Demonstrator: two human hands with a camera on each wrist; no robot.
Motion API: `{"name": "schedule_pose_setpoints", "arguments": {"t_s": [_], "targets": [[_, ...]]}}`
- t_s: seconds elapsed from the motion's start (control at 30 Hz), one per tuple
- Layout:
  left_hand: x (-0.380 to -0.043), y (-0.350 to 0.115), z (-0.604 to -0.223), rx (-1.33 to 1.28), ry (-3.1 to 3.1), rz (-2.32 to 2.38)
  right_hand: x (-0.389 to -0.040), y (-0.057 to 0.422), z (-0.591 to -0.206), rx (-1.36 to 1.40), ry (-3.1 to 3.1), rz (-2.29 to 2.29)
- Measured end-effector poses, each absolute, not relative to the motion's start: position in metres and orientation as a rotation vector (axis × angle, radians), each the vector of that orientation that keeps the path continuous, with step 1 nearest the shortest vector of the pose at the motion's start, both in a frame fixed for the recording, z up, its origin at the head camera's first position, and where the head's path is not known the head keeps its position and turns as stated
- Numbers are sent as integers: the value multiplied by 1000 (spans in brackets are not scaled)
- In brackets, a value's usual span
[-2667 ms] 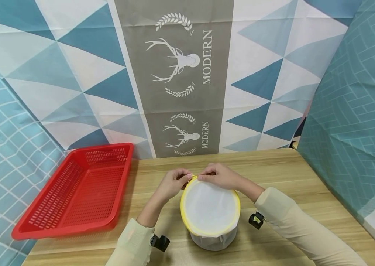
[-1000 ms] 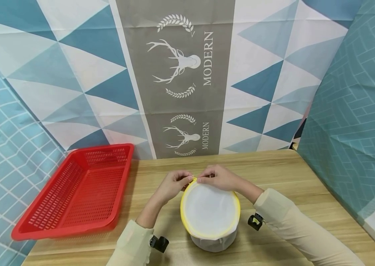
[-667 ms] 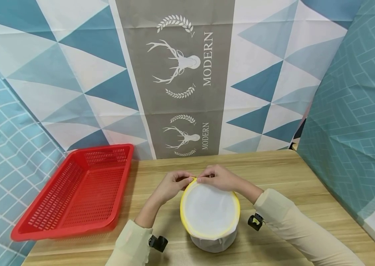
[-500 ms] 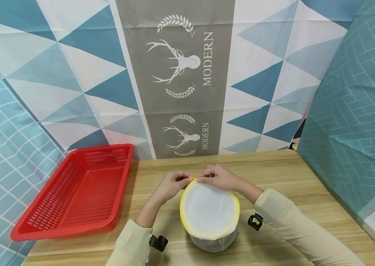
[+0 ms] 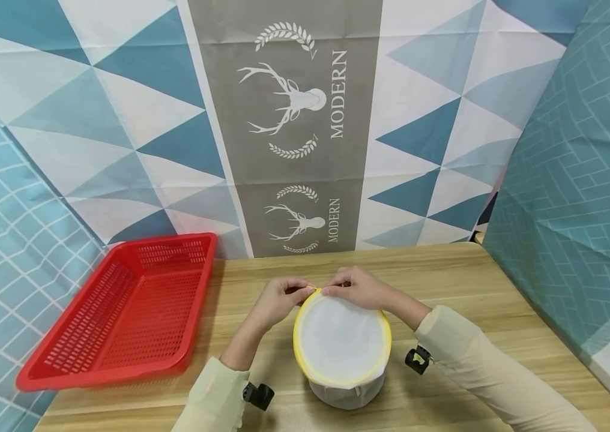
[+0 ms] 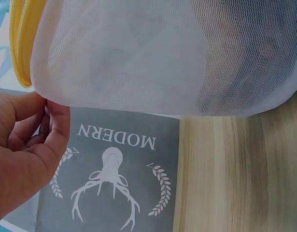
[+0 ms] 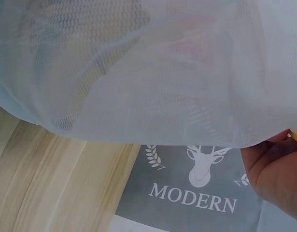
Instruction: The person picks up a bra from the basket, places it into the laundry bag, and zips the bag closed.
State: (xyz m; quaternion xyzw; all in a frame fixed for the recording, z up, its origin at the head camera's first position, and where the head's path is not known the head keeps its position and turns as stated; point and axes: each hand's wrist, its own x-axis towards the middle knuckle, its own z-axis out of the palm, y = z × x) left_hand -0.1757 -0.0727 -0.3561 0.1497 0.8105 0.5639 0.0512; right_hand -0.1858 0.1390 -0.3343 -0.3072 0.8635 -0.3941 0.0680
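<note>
A round white mesh laundry bag [image 5: 344, 343] with yellow zipper trim [image 5: 298, 354] stands on the wooden table, its flat top tilted up toward the head camera. At the far side of its rim, my left hand [image 5: 279, 300] pinches the yellow edge between thumb and fingers. Close beside it, my right hand [image 5: 361, 289] pinches the same rim from the right, thumb on top. The left wrist view shows the mesh side of the bag [image 6: 138, 63] over the left fingers. White fabric [image 7: 177, 87] fills most of the right wrist view and partly covers the right fingertips.
A red perforated plastic basket [image 5: 143, 312] sits at the left of the wooden table [image 5: 434, 270]. Behind the table hangs a patterned cloth [image 5: 305, 168] with deer heads and triangles. Teal cloth [image 5: 570, 180] borders the right side.
Both hands stay at the far rim, with only tiny finger shifts. The yellow bit between the fingertips looks smaller than at first. The bag stands in nearly the same place.
</note>
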Motion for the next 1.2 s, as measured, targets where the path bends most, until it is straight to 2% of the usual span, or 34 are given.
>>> {"name": "schedule_pose_setpoints", "arguments": {"t_s": [1.2], "targets": [[-174,-74,-354,471,2473,1724,-186,136,-333,-908,2577,-1147]]}}
